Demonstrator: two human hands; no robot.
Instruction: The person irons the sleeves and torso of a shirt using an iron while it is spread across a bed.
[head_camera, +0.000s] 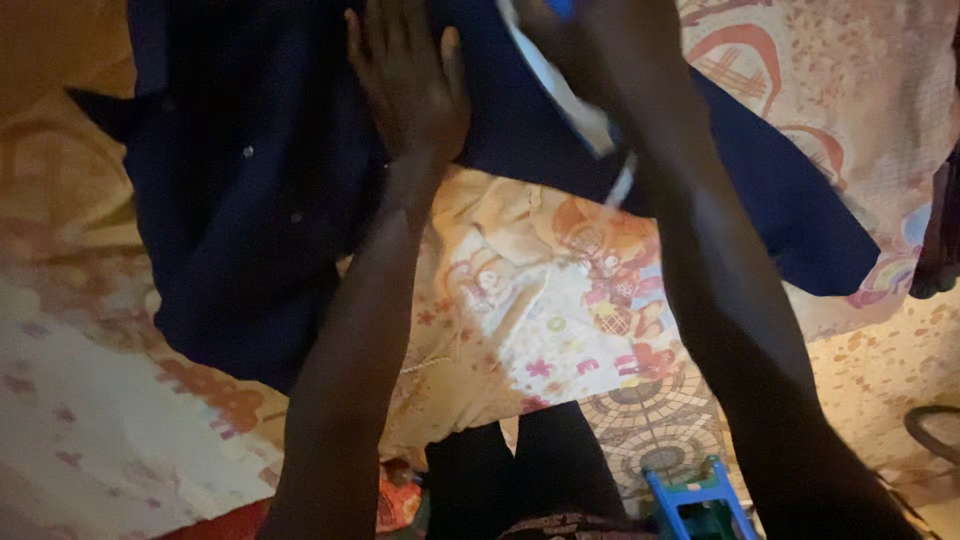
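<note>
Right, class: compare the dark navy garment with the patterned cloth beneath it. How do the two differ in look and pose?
The dark navy garment is one plain colour with small pale buttons; the patterned cloth is cream and orange, covered in printed figures. The garment lies on top, pressed by the flat left hand; the cloth lies underneath, spread wider. The right hand is partly out of frame. Both are soft fabrics lying mostly flat.

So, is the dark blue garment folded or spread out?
Mostly spread out: the dark blue garment lies open across the patterned sheet, with the left hand flat on it.
</note>
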